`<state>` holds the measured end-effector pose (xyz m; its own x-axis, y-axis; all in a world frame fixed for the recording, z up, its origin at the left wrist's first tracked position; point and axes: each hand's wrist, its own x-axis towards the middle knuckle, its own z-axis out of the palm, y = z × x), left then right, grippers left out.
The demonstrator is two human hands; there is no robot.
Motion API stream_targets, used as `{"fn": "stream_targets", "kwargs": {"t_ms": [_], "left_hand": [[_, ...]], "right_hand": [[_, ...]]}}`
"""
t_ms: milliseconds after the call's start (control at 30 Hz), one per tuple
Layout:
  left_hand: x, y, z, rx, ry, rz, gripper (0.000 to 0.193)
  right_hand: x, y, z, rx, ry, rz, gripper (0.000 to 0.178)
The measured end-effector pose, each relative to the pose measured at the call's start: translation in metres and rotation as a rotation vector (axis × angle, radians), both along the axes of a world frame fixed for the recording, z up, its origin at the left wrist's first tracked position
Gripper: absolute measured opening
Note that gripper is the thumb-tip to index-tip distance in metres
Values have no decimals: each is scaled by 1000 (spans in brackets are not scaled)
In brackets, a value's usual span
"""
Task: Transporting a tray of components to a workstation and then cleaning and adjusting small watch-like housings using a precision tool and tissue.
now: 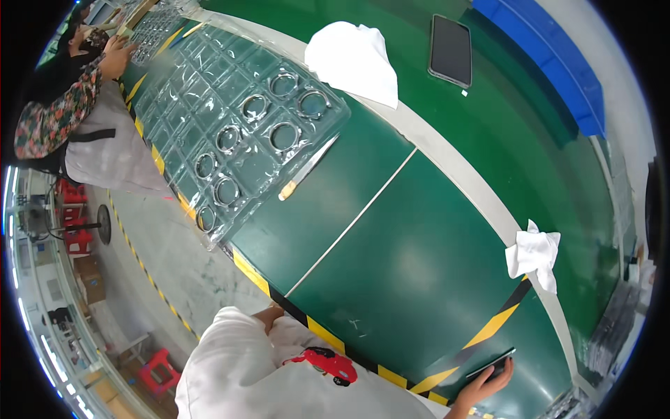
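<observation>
Head view: right hand (483, 385) grips a thin dark phone (491, 364) edge-on at the table's (391, 258) near edge, fingers closed around it. Left hand (269, 318) rests at the same striped edge; its grip cannot be told. Nearby lies a white cloth (534, 257); a clear tray (244, 133) with rings sits at the far left.

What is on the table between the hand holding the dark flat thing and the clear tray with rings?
In the head view, only bare green table with a thin pale line lies between the right hand and the clear tray.
</observation>
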<state>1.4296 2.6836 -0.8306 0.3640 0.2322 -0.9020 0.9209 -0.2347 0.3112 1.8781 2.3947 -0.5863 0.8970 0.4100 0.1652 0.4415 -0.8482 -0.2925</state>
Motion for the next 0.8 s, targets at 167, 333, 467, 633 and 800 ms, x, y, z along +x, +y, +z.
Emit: {"fn": "stream_targets", "kwargs": {"t_ms": [167,333,467,633,800], "left_hand": [[55,-3,10,-38,46,-105,57],[48,22,-26,-23,4,-231,57],[8,48,-78,42,-78,-349,57],[-60,41,-69,70,-126,-500,58],[-20,27,218,-135,-861,-377,41]], "right_hand": [[28,12,4,-22,35,-20,45],[9,3,1,-27,35,27,47],[-27,-29,-12,-31,15,69,45],[-58,-55,-19,122,-39,70,41],[-42,-75,2,140,-57,71,33]]}}
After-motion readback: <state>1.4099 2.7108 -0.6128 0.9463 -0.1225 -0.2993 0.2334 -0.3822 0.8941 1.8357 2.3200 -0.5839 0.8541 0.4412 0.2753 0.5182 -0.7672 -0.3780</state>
